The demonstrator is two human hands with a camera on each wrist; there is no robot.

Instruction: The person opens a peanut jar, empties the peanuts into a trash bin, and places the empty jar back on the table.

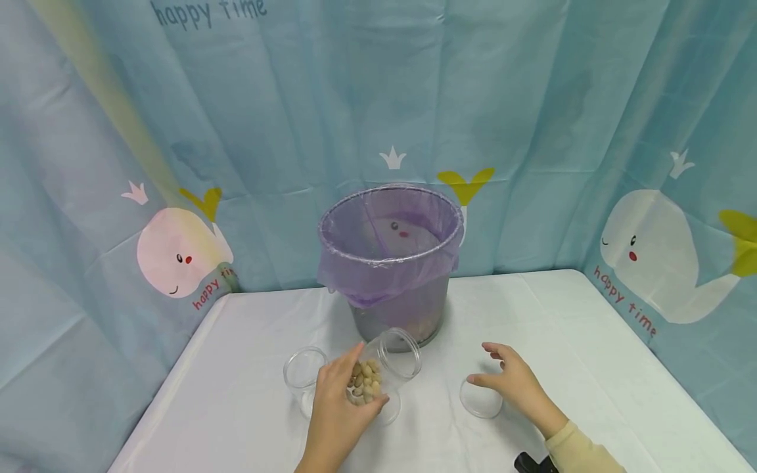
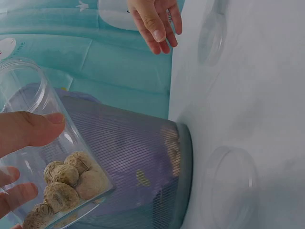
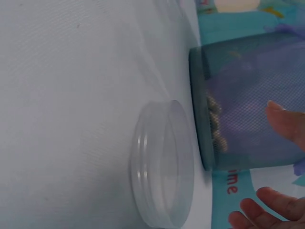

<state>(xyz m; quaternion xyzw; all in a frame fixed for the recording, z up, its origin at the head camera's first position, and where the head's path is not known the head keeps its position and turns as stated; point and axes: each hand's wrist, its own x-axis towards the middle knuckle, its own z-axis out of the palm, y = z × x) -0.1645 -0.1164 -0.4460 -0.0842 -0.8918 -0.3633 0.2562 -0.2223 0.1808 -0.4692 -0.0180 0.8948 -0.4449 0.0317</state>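
Observation:
My left hand (image 1: pixel 343 401) grips a clear jar (image 1: pixel 378 358), tilted with its open mouth toward the upper right, in front of the bin. Inside lie several brown, wrinkled, rounded pieces (image 2: pixel 62 183) that look like dried mushrooms, gathered at the jar's bottom end. My right hand (image 1: pixel 514 381) hovers with fingers spread and holds nothing. Nearest to it, a clear round lid (image 1: pixel 481 399) lies on the table, also visible in the right wrist view as a ridged lid (image 3: pixel 162 167). Another clear lid (image 1: pixel 390 408) lies beneath the held jar, partly hidden by it.
A mesh bin (image 1: pixel 408 315) with a purple liner (image 1: pixel 384 276) stands at the back; brown pieces (image 3: pixel 215 124) show through its lower side. Another clear jar (image 1: pixel 303 371) stands left of my left hand. A black object (image 1: pixel 532 463) is near my right sleeve. Curtains surround the white table (image 1: pixel 236 368).

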